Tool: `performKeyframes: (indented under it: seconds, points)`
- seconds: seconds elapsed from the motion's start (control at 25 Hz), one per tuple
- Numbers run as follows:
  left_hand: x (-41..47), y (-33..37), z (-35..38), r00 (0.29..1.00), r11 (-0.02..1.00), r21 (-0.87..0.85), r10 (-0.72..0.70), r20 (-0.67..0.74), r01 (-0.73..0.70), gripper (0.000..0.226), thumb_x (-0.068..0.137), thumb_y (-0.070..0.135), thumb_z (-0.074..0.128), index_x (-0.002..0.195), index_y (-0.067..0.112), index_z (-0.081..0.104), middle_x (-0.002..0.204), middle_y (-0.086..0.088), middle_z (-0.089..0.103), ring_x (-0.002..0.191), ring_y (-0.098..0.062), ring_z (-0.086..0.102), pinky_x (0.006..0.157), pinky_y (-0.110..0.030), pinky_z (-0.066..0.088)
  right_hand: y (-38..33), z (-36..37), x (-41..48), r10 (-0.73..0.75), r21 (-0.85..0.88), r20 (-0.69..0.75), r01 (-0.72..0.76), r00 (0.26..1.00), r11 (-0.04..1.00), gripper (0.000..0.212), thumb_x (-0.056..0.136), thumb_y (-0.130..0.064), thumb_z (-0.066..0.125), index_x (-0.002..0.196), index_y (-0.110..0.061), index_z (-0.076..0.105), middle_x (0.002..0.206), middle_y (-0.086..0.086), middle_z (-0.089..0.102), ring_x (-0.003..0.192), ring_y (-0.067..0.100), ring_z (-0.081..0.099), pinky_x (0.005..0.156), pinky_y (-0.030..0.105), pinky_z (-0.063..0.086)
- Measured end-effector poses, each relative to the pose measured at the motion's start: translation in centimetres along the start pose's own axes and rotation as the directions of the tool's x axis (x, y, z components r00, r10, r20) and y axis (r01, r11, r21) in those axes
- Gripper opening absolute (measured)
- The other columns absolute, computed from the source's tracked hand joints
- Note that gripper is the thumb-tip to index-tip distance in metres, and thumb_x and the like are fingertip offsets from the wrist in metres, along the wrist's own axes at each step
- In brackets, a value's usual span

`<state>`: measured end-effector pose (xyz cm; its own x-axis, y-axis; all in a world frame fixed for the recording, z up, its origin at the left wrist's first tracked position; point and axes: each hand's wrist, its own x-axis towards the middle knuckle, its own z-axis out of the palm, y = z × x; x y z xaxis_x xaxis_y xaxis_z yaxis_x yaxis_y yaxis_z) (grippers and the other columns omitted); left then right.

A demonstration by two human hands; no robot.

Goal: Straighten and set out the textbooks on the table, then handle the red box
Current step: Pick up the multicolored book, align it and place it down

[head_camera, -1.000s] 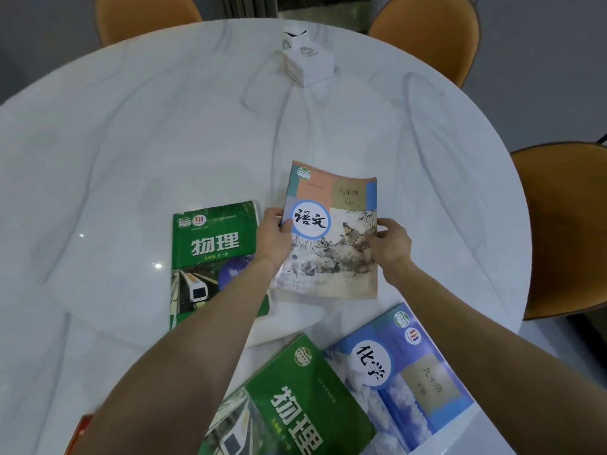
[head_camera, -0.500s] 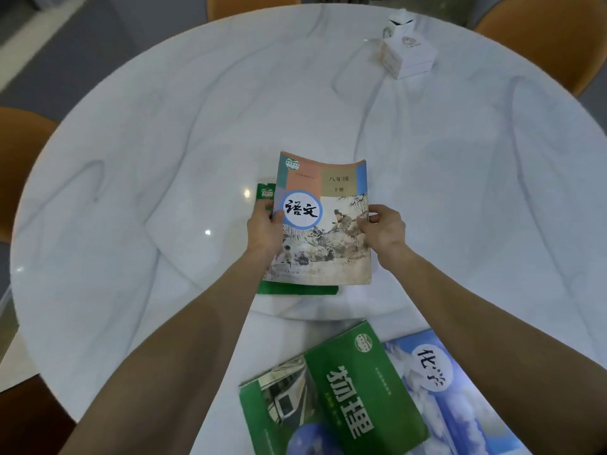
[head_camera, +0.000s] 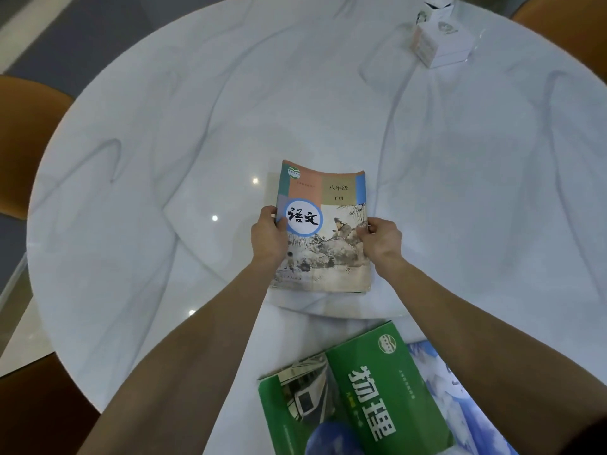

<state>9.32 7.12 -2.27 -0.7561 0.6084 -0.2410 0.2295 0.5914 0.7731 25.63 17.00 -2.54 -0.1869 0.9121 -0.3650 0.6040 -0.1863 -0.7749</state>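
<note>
green physics textbook [head_camera: 361, 392]: nearest the person, below both forearms, lying flat and askew on the worktop [head_camera: 164, 142]; its right part overlaps a blue-and-white textbook [head_camera: 460, 399] mostly hidden under it.
left hand [head_camera: 267, 236]: closed on the left edge of the chinese language textbook [head_camera: 325, 231], thumb on the cover by the round title badge, other digits hidden beneath.
right hand [head_camera: 382, 239]: pinching the book's right edge about halfway up, thumb on top.
chinese language textbook: between the two hands, cover up and roughly square to the person; a thin green edge shows under its near right corner, so it seems to rest on another book, though i cannot tell which.
handling: a light, thin paperback; the far edge curls, so it will flex and sag if held by one corner. gripping both long edges at mid-height, as here, suits sliding and squaring it; the glossy worktop likely lets it slip easily.
white carton [head_camera: 441, 44]: far beyond the right hand, flap partly raised; contents not visible.
red box: not in view.
chairs [head_camera: 29, 142]: orange seats beyond the worktop rim.
</note>
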Motion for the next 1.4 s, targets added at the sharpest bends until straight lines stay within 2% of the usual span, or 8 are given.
performKeyframes:
  seconds: [0.16, 0.28, 0.72, 0.92, 1.0, 1.08, 1.2, 1.4]
  points:
    - [0.1, -0.6, 0.3, 0.998, 0.975, 0.215, 0.057, -0.029, -0.049, 0.020, 0.095, 0.011, 0.046, 0.104, -0.002, 0.059, 0.100, -0.021, 0.060, 0.095, -0.038, 0.059, 0.067, -0.032, 0.039, 0.6, 0.5, 0.5, -0.021, -0.110, -0.005, 0.021, 1.000, 0.994, 0.019, 0.091, -0.006, 0.054, 0.078, 0.002, 0.065, 0.081, 0.010, 0.056, 0.073, 0.023, 0.049, 0.069, 0.025, 0.041]
    - [-0.1, -0.8, 0.3, 0.999, 0.922, 0.384, 0.044, 0.000, -0.041, 0.024, 0.096, 0.016, 0.047, 0.111, 0.000, 0.059, 0.114, -0.021, 0.051, 0.109, -0.036, 0.049, 0.077, -0.040, 0.046, 0.9, 1.1, 1.2, -0.031, -0.189, -0.022, 0.026, 0.999, 0.982, 0.042, 0.090, -0.011, 0.057, 0.052, -0.014, 0.039, 0.085, 0.009, 0.047, 0.072, 0.022, 0.042, 0.067, 0.025, 0.036]
    - [0.1, -0.8, 0.4, 0.998, 0.914, 0.404, 0.009, 0.065, -0.034, 0.030, 0.098, 0.018, 0.046, 0.121, 0.001, 0.053, 0.125, -0.020, 0.045, 0.117, -0.034, 0.044, 0.090, -0.038, 0.045, 0.6, 1.3, 1.3, 0.016, -0.214, -0.034, -0.023, 0.999, 0.977, 0.024, 0.090, -0.010, 0.058, 0.069, -0.001, 0.052, 0.071, 0.014, 0.052, 0.071, 0.025, 0.047, 0.065, 0.031, 0.043]
    - [-0.1, -0.8, 0.2, 0.996, 0.905, 0.424, 0.009, 0.089, -0.046, 0.032, 0.099, 0.020, 0.044, 0.123, 0.000, 0.052, 0.126, -0.021, 0.045, 0.117, -0.035, 0.044, 0.092, -0.040, 0.044, 0.2, 1.0, 1.3, 0.042, -0.256, -0.029, -0.048, 0.999, 0.965, 0.041, 0.091, -0.010, 0.056, 0.054, -0.007, 0.039, 0.058, 0.008, 0.043, 0.073, 0.024, 0.046, 0.064, 0.029, 0.041]
    - [-0.2, -0.5, 0.0, 0.995, 0.895, 0.444, -0.006, 0.100, -0.039, 0.033, 0.099, 0.021, 0.043, 0.122, 0.000, 0.051, 0.125, -0.021, 0.046, 0.117, -0.035, 0.044, 0.092, -0.041, 0.045, -0.2, 0.7, 0.9, 0.045, -0.288, -0.003, -0.044, 0.999, 0.957, 0.032, 0.091, -0.013, 0.056, 0.061, -0.004, 0.049, 0.067, 0.011, 0.053, 0.075, 0.027, 0.053, 0.068, 0.030, 0.048]
    - [-0.7, 0.0, -0.2, 0.996, 0.880, 0.473, 0.005, 0.091, -0.048, 0.033, 0.098, 0.021, 0.043, 0.123, 0.001, 0.050, 0.125, -0.021, 0.047, 0.118, -0.035, 0.045, 0.091, -0.044, 0.046, -0.3, 0.1, 0.1, 0.014, -0.350, 0.036, 0.000, 0.999, 0.937, 0.024, 0.093, -0.019, 0.054, 0.088, 0.002, 0.064, 0.092, 0.020, 0.065, 0.089, 0.033, 0.062, 0.079, 0.036, 0.054]
    - [-1.8, 0.4, -0.6, 0.985, 0.807, 0.564, 0.136, 0.110, -0.174, 0.035, 0.097, 0.020, 0.045, 0.127, 0.003, 0.049, 0.124, -0.020, 0.049, 0.116, -0.035, 0.047, 0.089, -0.045, 0.047, 0.1, -0.9, -1.8, -0.041, -0.475, 0.057, 0.064, 0.998, 0.878, 0.033, 0.096, -0.024, 0.048, 0.118, -0.002, 0.058, 0.121, 0.019, 0.059, 0.108, 0.035, 0.059, 0.088, 0.039, 0.050]
    - [-4.4, 1.4, -0.8, 0.911, 0.682, 0.605, 0.305, 0.277, -0.412, 0.036, 0.097, 0.022, 0.042, 0.129, 0.007, 0.051, 0.126, -0.016, 0.054, 0.115, -0.032, 0.051, 0.090, -0.043, 0.047, 0.7, -2.6, -5.3, -0.189, -0.646, 0.121, 0.222, 0.974, 0.730, 0.036, 0.097, -0.024, 0.043, 0.124, -0.004, 0.054, 0.124, 0.018, 0.055, 0.114, 0.034, 0.054, 0.093, 0.041, 0.048]
